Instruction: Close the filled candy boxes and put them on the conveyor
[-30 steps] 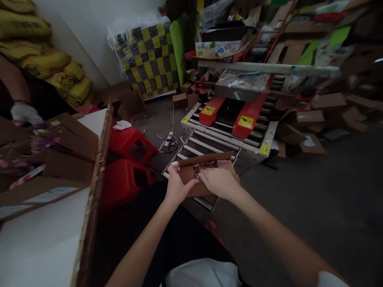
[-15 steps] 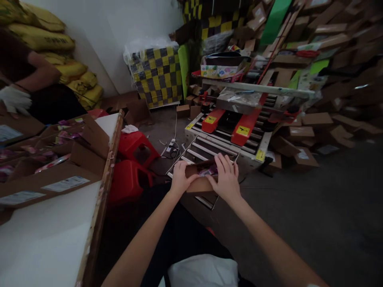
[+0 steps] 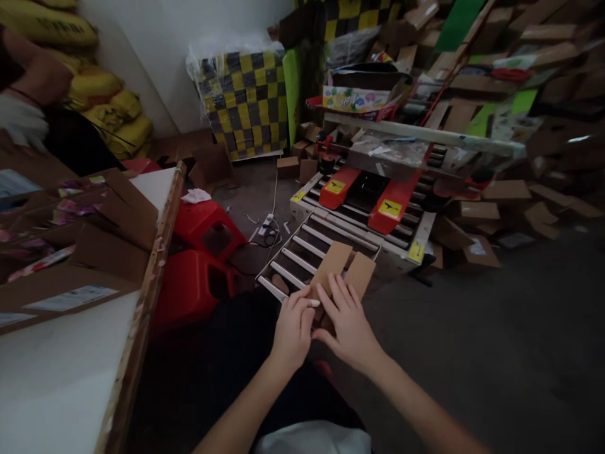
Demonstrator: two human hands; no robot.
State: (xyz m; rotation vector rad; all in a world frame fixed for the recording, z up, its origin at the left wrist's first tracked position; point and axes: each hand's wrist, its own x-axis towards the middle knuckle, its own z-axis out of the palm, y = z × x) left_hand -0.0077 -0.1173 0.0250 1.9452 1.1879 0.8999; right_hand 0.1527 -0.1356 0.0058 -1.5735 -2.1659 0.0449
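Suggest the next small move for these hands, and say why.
Probably press the two flaps of the cardboard box closer together: they look folded over, yet a dark gap shows between them, and the right hand lies on the box with the left hand at its near side.

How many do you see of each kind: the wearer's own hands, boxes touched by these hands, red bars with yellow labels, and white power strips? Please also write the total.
Wearer's left hand and right hand: 2
Box touched by them: 1
Red bars with yellow labels: 2
White power strip: 1
Total: 6
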